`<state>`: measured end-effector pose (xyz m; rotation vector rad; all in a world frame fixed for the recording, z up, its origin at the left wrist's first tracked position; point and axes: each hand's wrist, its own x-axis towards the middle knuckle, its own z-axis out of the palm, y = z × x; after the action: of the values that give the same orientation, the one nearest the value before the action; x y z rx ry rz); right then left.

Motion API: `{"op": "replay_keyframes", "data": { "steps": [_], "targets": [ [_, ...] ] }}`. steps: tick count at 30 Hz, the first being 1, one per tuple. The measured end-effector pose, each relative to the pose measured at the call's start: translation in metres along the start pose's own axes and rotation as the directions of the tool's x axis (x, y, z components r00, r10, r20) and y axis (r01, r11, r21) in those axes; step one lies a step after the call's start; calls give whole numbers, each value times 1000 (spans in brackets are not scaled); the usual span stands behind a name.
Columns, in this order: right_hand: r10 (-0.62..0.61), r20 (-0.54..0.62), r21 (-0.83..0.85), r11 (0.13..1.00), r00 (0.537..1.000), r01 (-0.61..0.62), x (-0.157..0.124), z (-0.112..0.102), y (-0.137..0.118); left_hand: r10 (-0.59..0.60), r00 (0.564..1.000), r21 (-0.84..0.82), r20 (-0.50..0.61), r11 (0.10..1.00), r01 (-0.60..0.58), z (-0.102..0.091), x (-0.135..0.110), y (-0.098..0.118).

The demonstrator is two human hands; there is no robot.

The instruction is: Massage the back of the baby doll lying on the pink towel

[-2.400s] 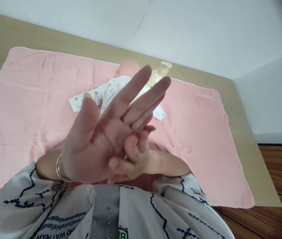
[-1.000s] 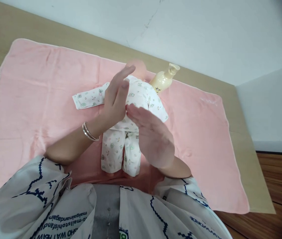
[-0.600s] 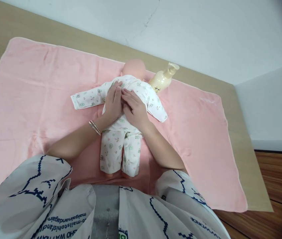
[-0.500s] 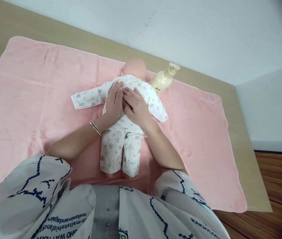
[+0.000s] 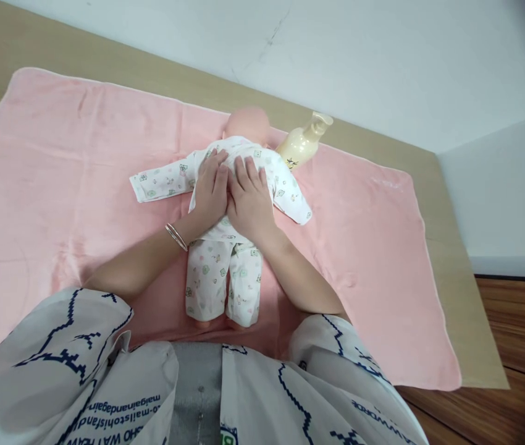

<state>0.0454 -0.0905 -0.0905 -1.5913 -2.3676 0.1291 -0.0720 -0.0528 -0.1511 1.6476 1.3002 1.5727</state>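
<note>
Your right hand (image 5: 250, 203) is fanning beside your flat left hand (image 5: 211, 190), likely widening contact with the doll (image 5: 226, 232) beneath; neither is gripping.

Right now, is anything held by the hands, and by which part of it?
Nothing is held; the left hand and the right hand rest on the torso of the pink-headed, white-clothed doll.

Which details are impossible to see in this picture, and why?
All in the head view:
Face of the doll: turned away from the camera.
Middle of the shirt: covered by the left hand and right hand.
Base of the bottle: behind the shirt.
Lower left of the blanket: cut off by picture edge.
</note>
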Motion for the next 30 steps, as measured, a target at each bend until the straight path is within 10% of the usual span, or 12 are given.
{"op": "replay_keyframes", "data": {
  "steps": [6, 9, 13, 20, 30],
  "targets": [
    [-18, -4, 112, 994, 1000, 19, 21, -4, 43, 23, 999, 82, 42, 996, -27, -2, 0, -1],
    [159, -41, 35, 987, 986, -158, 10, 1, 21, 41, 998, 83, 37, 996, -44, -2, -1, -1],
    [-37, 12, -44, 998, 999, 37, -3, 5, -10, 36, 999, 76, 21, 996, -37, -2, -2, -2],
    [59, -9, 37, 998, 998, -59, 20, -5, 26, 110, 983, 276, 145, 950, -146, -2, -5, 12],
    [50, -58, -4, 999, 997, -50, 6, 7, 9, 62, 973, 205, 222, 973, -109, -3, -8, 19]
  ]
}}
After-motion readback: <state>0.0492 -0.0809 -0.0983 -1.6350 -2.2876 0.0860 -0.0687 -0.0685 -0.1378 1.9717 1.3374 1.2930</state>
